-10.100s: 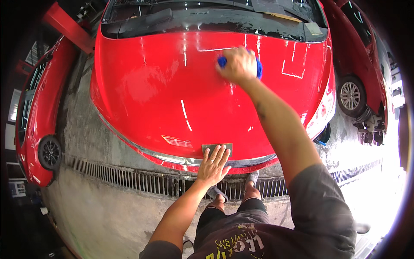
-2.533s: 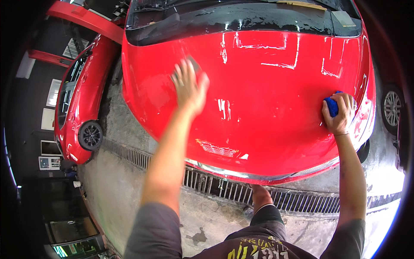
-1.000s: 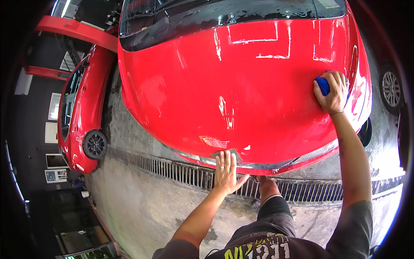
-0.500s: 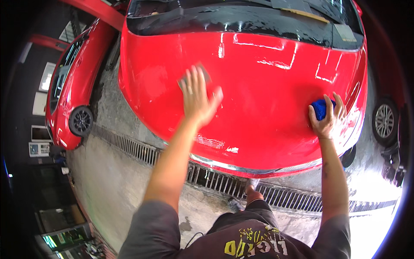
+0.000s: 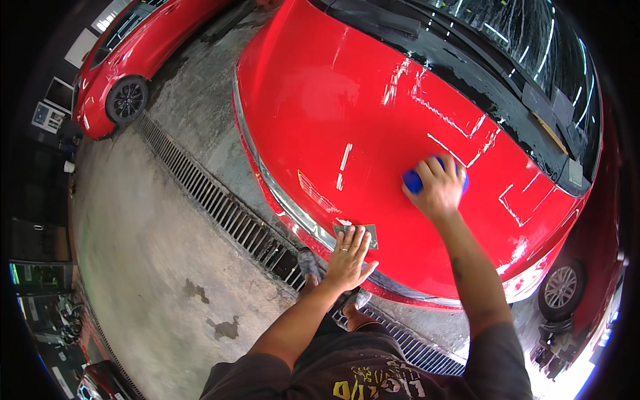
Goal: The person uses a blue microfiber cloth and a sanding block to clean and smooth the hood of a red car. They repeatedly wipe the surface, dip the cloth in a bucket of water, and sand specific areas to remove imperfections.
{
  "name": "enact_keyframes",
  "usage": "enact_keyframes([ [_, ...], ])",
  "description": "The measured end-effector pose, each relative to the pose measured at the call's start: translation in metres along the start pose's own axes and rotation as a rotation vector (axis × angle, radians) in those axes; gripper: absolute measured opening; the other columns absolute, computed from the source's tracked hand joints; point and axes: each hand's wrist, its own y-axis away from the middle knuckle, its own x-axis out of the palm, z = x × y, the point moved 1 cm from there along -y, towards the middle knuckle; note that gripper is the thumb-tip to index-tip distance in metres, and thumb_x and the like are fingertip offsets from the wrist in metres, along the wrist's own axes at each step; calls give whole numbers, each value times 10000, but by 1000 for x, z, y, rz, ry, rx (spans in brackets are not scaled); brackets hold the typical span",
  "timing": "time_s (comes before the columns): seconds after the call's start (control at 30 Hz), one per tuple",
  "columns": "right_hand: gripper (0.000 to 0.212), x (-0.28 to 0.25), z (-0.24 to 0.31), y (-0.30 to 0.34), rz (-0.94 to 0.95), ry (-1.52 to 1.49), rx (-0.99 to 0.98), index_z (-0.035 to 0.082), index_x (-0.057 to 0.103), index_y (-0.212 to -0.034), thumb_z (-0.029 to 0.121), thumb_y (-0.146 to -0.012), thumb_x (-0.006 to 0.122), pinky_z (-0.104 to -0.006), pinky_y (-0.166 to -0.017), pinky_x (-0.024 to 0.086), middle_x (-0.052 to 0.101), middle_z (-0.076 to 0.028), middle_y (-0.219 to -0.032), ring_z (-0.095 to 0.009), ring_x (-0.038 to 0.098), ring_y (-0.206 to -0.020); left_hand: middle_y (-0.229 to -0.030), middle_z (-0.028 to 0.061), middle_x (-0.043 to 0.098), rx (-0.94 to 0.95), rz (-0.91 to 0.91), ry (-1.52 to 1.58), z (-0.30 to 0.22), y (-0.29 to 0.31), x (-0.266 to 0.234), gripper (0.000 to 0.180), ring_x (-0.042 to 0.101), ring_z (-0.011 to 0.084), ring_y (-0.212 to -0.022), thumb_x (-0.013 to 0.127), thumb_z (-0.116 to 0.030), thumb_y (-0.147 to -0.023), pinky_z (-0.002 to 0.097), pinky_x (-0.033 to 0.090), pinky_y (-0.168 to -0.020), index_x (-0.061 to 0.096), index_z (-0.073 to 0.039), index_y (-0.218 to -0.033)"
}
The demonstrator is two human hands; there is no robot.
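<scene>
A red car's hood (image 5: pixel 313 127) spreads out before me, glossy with bright reflections. Near its front edge, my left hand (image 5: pixel 348 263) lies flat with fingers stretched out over a grey-green sheet of sandpaper (image 5: pixel 373 237), whose corners show around the fingertips. Farther up, about mid-hood, my right hand (image 5: pixel 438 190) grips a bunched blue cloth (image 5: pixel 412 181) and presses it to the paint. The fingers cover much of the cloth.
Wipers, wood-coloured stick (image 5: pixel 549 133) and dark sheets lie by the wet windshield (image 5: pixel 507 60). A drain grate (image 5: pixel 220 210) crosses the concrete floor past my feet. Another red car (image 5: pixel 127 63) stands at the far left; a wheel (image 5: pixel 562 289) shows at right.
My left hand has come nearer with the sandpaper, down to the hood's front edge. My right hand and the blue cloth have moved left toward mid-hood. The view has turned.
</scene>
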Motion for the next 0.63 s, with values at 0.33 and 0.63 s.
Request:
enact_keyframes([
  [0.33, 440, 19, -43, -189, -30, 108, 157, 160, 765, -1142, 483, -865, 878, -529, -1014, 570, 765, -44, -1212, -316, 695, -1209, -1836, 294, 224, -6, 47, 40, 25, -25, -25, 957, 183, 521, -1705, 584, -621, -1097, 712, 199, -1335, 314, 34, -1740],
  [0.63, 393, -3, -101, 23, -321, 205, 410, 159, 758, -1116, 332, -810, 935, -566, -1082, 470, 741, -75, -1261, -375, 651, -1240, -1877, 241, 148, 206, -157, -137, 125, -381, -182, 1141, 75, 476, -1737, 453, -812, -1064, 668, 17, -1381, 165, 21, -1788],
])
